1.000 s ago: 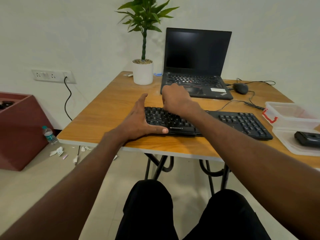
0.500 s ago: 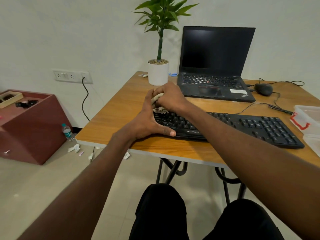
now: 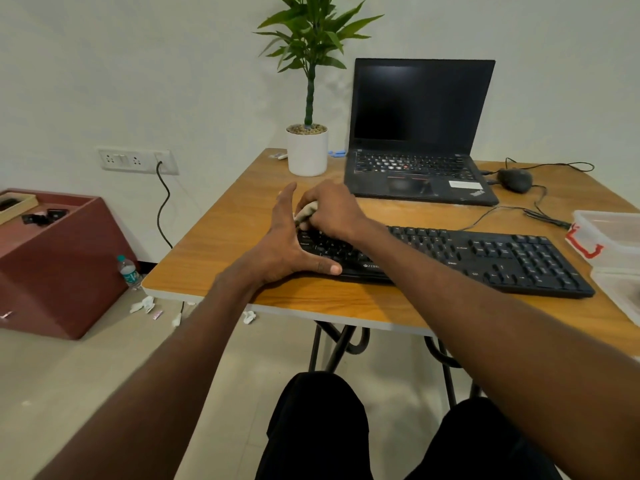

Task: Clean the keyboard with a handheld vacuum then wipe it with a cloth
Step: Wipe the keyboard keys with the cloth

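the keyboard point(image 3: 450, 258) lies along the near edge of the table point(image 3: 221, 237), in front of the laptop point(image 3: 415, 133). the left hand point(image 3: 284, 244) lies flat and spread against its left end, thumb along the front edge, likely to stop it sliding. the right hand point(image 3: 329, 209) bunches a pale cloth point(image 3: 306, 212) in curled fingers on the top-left keys, so this looks like the wiping stage.

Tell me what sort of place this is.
Probably a small office or home workspace. A wooden table carries an open laptop, a wired black keyboard and a mouse, with a potted plant by the wall and a wall socket strip nearby.
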Demonstrator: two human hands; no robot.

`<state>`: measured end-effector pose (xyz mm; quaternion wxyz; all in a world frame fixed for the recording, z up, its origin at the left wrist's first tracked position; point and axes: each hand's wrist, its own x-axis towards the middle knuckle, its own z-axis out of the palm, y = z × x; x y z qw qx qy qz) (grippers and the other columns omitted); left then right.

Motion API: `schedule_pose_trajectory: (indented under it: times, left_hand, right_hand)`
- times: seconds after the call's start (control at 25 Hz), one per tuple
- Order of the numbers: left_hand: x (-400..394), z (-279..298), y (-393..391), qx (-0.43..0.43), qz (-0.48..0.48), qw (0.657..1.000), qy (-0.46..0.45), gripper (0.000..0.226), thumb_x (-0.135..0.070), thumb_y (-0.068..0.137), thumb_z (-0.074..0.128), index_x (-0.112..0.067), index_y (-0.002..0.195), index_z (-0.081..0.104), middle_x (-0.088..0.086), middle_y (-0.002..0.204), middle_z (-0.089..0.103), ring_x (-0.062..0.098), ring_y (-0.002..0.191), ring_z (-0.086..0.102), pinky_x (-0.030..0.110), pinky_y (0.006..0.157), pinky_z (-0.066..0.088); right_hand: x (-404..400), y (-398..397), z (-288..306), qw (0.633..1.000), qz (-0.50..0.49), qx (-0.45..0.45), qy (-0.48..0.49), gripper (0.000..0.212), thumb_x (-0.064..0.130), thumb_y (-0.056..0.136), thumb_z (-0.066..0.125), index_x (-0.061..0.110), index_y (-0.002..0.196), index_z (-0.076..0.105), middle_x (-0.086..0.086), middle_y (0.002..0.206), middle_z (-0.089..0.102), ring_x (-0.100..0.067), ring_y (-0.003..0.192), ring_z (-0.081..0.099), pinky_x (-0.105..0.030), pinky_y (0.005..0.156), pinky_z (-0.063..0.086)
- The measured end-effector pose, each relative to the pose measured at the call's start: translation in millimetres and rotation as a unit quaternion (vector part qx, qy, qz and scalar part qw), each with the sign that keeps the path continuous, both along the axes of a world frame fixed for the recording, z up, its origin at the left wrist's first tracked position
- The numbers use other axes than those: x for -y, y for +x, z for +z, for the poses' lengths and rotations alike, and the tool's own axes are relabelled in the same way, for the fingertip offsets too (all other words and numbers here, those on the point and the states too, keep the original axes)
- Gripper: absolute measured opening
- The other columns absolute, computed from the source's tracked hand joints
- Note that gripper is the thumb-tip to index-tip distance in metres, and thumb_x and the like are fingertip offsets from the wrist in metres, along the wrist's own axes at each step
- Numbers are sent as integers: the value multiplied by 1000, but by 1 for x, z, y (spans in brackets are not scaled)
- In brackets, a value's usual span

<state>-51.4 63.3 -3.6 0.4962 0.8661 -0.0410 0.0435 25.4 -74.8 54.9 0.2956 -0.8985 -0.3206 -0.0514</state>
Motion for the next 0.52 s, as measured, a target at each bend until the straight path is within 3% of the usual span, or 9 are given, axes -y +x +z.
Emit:
schedule_pose_trajectory:
  times: [0.16,0.32,0.44,0.52]
  left_hand:
    - [3,2,0,13,7,999,33,167,-69,43,101,-49,162,-15,-13,174,-18,25,164,-1,57,130,24]
    - [2,4,2,-15,-5,1000,20,165,-62,47,104,-53,161,-15,-9,176,-8,20,162,10,52,129,26]
    - [5,6,0,-33,-24,999,11,155,-42,63,103,-46,164,-15,-5,174,1,6,148,11,33,120,25]
    - [7,9,1,-57,-47,997,4,151,-38,66,101,-45,164,-13,-5,175,3,11,149,16,33,117,27]
  right_hand:
    - [0,6,12,997,3,11,-81,12,12,79,81,19,90,83,0,89,77,-14,87,68,-37,85,58]
    - [11,-1,23,993,62,-84,-44,28,-4,80,68,19,84,83,1,85,77,-14,85,71,-30,80,59]
    - [28,4,18,995,-16,21,-100,16,12,87,75,21,98,81,-1,98,75,-15,91,66,-34,84,58]
    - [48,3,13,988,-60,64,-128,16,18,88,76,20,102,80,-6,103,74,-20,91,68,-40,85,59]
